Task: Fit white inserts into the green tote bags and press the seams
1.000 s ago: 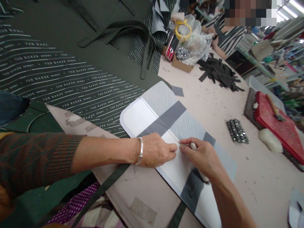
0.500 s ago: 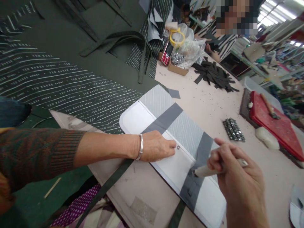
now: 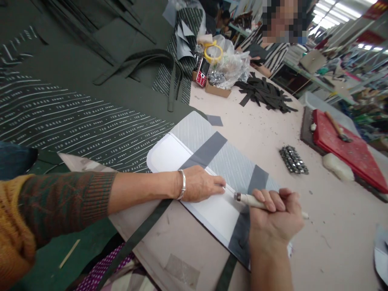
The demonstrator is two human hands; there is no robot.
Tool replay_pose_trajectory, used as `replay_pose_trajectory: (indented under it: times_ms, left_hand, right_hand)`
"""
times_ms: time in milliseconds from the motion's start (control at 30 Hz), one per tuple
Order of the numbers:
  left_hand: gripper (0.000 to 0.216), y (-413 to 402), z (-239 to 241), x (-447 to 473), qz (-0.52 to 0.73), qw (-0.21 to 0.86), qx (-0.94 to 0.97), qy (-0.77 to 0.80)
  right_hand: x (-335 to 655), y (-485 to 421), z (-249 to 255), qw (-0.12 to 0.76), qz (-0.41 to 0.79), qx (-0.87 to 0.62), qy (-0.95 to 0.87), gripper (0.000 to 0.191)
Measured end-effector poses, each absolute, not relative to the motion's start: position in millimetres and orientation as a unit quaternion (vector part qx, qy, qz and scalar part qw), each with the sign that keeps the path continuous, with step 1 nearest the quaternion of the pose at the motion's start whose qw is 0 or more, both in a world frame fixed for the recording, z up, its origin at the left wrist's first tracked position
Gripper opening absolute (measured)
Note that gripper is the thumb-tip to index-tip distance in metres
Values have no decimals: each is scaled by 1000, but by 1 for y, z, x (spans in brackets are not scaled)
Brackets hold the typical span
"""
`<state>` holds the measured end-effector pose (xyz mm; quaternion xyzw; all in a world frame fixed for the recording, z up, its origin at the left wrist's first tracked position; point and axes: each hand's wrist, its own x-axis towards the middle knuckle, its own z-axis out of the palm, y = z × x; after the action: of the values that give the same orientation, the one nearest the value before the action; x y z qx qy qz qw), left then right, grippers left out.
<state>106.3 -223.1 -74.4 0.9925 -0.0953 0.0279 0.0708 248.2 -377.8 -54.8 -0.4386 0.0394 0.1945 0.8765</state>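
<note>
My left hand (image 3: 201, 184), with a bangle at its wrist, rests on a white panel (image 3: 165, 155). Its fingers are pressed together at the panel's middle seam, and whatever is at their tips is too small to make out. My right hand (image 3: 277, 212) is wrapped round the pale handle of an awl (image 3: 250, 201). The awl's dark collar points left toward my left fingertips, and its thin point is hard to see. A grey strip (image 3: 209, 149) crosses the panel, and a second grey strip (image 3: 239, 232) runs partly under my right hand. Grey printed lining (image 3: 194, 125) lies along the panel's far side.
Dark printed fabric (image 3: 91, 125) covers the left of the table. Beyond are a box of metal parts (image 3: 218, 89), yellow tape (image 3: 214, 52) and black strips (image 3: 266, 93). Rightward lie metal studs (image 3: 293, 160) and a hammer (image 3: 336, 126) on a red board (image 3: 348, 149). A co-worker (image 3: 275, 52) stands opposite.
My right hand has moved left and turned, bringing the awl from over the lower grey strip to beside my left fingertips. My left hand stays on the panel. The view has shifted slightly.
</note>
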Motion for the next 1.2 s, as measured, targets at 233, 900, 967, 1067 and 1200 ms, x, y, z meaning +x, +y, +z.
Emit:
replay_pose_trajectory:
  times_ms: [233, 900, 967, 1067, 1200]
  left_hand:
    - [27, -224, -85, 107, 73, 55, 991, -95]
    - [17, -222, -103, 113, 115, 146, 977, -106]
    - [18, -222, -101, 112, 110, 144, 978, -102]
    - [24, -222, -95, 108, 88, 139, 982, -97]
    - [28, -221, -87, 104, 73, 134, 983, -98]
  right_hand:
    - [253, -363, -76, 885, 220, -399, 99, 27]
    - [237, -354, -78, 883, 140, -448, 14, 24]
    - [229, -350, -72, 868, 121, -479, -57, 21]
    - [223, -348, -64, 836, 102, -520, -145, 19]
    - [230, -353, -64, 844, 116, -515, -91, 20]
